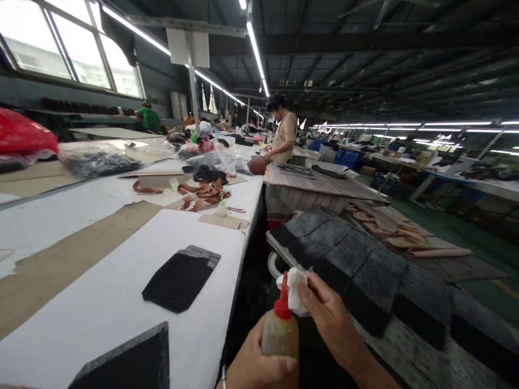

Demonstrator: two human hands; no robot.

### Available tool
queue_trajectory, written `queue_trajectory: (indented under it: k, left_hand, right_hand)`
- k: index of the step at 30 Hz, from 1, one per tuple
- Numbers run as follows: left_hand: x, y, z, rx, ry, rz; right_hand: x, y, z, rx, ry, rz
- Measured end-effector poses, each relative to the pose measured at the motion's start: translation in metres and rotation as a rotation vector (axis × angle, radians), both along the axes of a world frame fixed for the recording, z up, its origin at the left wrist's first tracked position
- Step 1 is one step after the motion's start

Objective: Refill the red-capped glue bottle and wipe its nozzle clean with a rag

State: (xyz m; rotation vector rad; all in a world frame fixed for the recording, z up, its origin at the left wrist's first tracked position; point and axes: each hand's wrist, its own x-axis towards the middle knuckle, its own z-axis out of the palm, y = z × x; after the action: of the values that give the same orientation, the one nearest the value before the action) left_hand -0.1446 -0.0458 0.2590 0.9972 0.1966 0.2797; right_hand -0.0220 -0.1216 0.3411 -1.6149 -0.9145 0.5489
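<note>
My left hand (263, 356) is wrapped round a squeeze bottle (279, 339) of yellowish, cloudy plastic with a red nozzle cap. The bottle stands upright in front of me, past the table's edge. Pinched in my right hand (330, 313) is a crumpled white tissue (295, 289), pressed against the side of the red nozzle. To the left, black cut pieces (178, 281) with grey edges lie stacked on the white tabletop (121, 302). Another black piece (130, 359) lies closer to me, cut off by the bottom of the view.
On the right, several black panels (365, 270) lie overlapped in a row on a board. Brown strips (203, 193), a small green-tipped bottle (221, 207) and plastic bags (214, 159) are further up the table. A co-worker (285, 132) stands beyond, handling a brown piece (257, 165).
</note>
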Motion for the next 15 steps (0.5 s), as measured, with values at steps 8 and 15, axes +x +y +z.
queue_trajectory:
  k: [8, 15]
  left_hand:
    - [0.006, -0.007, 0.005, 0.309, 0.204, 0.138]
    - [-0.001, 0.005, -0.021, 0.378, 0.131, 0.054]
  right_hand:
    - [-0.008, 0.013, -0.021, 0.079, -0.478, -0.204]
    - [-0.014, 0.015, -0.005, 0.106, -0.378, -0.120]
